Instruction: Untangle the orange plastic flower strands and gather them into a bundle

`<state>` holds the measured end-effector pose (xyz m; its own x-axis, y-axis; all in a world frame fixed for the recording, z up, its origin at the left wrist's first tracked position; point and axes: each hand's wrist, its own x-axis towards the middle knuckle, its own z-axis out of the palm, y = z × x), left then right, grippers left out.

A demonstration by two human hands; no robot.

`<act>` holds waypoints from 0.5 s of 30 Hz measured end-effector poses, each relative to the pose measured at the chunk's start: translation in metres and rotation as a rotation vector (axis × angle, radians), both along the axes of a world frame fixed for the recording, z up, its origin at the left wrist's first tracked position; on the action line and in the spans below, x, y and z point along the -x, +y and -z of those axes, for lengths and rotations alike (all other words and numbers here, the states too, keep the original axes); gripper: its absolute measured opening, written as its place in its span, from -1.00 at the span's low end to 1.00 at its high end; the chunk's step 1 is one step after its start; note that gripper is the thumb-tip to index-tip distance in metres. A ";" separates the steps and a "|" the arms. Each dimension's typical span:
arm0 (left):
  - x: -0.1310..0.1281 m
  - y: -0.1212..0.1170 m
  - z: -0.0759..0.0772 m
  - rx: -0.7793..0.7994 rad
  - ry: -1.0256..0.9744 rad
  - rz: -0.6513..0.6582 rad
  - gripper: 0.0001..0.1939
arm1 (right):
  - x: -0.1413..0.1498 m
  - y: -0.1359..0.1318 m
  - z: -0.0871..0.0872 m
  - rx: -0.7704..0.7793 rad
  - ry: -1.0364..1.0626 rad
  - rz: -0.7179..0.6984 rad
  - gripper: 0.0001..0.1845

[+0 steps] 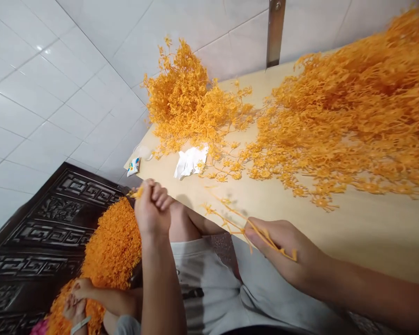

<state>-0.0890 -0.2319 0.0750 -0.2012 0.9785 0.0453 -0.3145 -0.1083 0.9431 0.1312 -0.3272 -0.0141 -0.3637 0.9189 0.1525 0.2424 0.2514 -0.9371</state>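
My left hand is closed in a fist over a small orange plastic flower piece, held above my knee at the table's near edge. My right hand pinches a thin orange plastic flower sprig whose tips stretch left over the wooden table. A large heap of orange sprigs covers the table's right side. A smaller bunch lies at its far left corner.
A crumpled white paper and a small printed packet lie near the table's left end. Below it a pile of orange flower pieces rests by a dark carved wooden panel. Another person's hand touches that pile. White tiles surround everything.
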 end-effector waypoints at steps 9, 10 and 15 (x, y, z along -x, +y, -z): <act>-0.114 0.059 0.004 0.006 0.572 0.468 -0.73 | -0.004 -0.008 0.002 -0.011 0.170 0.328 -0.66; -0.129 0.067 0.006 0.005 0.727 0.603 -0.81 | -0.005 -0.008 0.004 -0.038 0.197 0.359 -0.67; -0.176 0.081 0.016 0.047 0.717 0.882 -0.78 | -0.008 0.001 0.006 -0.123 0.332 0.483 -0.68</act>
